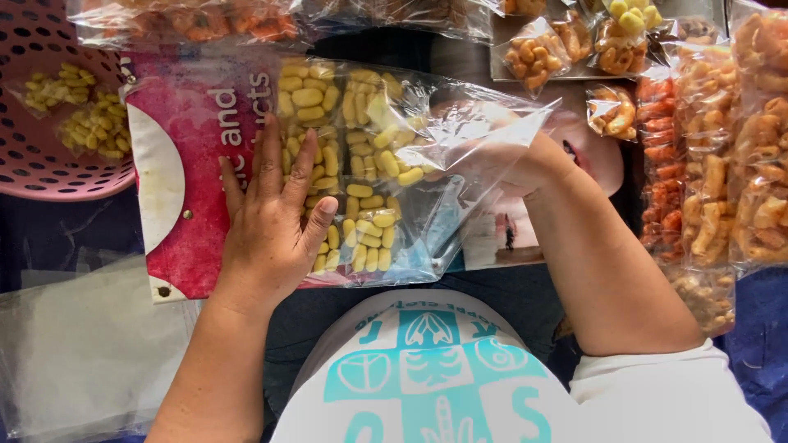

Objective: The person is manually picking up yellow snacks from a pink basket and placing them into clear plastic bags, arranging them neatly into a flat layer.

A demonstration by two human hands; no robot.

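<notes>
Head view showed the left hand (275, 217) lying flat, fingers spread, on small clear packets of yellow puffed snacks (361, 164) resting on a red printed board (185, 164) across the lap. Right hand (525, 156) reached inside a clear plastic bag (484, 131), its grip hidden. A pink basket (41, 164) sat far left, orange snack packets (739, 148) right.
</notes>
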